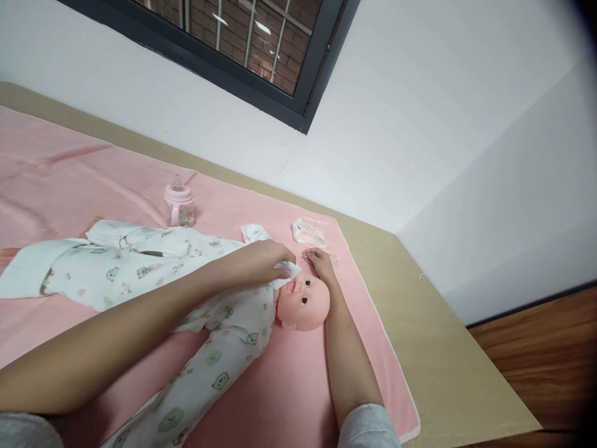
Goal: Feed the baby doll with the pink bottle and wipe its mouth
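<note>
A baby doll [311,312] in a white printed outfit [242,333] lies on its back on the pink blanket [275,392], its head toward the right. My left hand [267,260] reaches across the doll's chest and pinches a white tissue [288,271] at the doll's mouth and chin. On the far side of the head, my right hand [319,264] rests on the blanket with its fingers stretched out. My right forearm lies alongside the top of the doll's head. Just beyond my right fingertips is a small clear plastic packet [308,232].
A pink-lidded baby bottle [179,202] stands upright on the blanket beyond the doll's body. The blanket covers much of a wooden table [420,348], which meets a white wall [354,168] at the back. Above is a dark-framed window [298,106].
</note>
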Available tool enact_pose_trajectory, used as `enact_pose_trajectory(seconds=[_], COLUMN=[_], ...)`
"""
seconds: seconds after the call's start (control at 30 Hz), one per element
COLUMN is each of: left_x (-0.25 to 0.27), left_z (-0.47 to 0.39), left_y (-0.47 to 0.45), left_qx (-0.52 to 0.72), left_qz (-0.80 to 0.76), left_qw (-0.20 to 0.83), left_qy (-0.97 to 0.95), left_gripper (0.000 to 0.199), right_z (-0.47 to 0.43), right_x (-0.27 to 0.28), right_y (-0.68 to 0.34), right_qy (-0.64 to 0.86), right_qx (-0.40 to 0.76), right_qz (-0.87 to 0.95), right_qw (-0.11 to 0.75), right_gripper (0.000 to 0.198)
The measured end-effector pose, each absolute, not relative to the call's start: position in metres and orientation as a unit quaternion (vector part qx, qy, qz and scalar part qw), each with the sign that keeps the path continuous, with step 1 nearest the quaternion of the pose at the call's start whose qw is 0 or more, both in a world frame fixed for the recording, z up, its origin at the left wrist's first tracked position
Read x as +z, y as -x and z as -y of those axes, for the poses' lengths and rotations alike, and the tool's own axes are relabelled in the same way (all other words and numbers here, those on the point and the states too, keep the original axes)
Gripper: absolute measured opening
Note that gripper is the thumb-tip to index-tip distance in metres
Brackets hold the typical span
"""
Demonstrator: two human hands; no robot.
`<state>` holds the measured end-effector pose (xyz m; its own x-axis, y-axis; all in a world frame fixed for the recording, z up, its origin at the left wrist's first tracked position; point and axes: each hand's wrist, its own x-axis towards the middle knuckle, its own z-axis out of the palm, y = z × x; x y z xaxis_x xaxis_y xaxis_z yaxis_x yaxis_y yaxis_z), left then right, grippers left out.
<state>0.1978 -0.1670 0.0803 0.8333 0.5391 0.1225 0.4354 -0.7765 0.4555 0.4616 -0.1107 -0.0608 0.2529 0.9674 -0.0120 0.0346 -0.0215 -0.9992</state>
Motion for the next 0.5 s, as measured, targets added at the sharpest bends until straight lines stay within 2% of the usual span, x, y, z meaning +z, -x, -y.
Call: enact_pose_trajectory(seconds=[0.3,0.5], left_x=[0.072,0.068], left_z=[0.162,0.159], left_y=[-0.2,-0.201], left_qx=[0.17,0.192], left_qz=[-0.262,-0.27], left_qw=[0.2,0.198], left_qy=[-0.929,-0.923], left_gripper=[0.024,0.025], right_z=[0.112,0.112], right_x=[-0.059,-0.059], right_y=[-0.46,-0.46], right_qy=[0.575,0.574], right_qx=[0.43,0.429], right_qz=[0.433,0.435], right_qw=[0.545,0.545], right_gripper=[0.009,0.01])
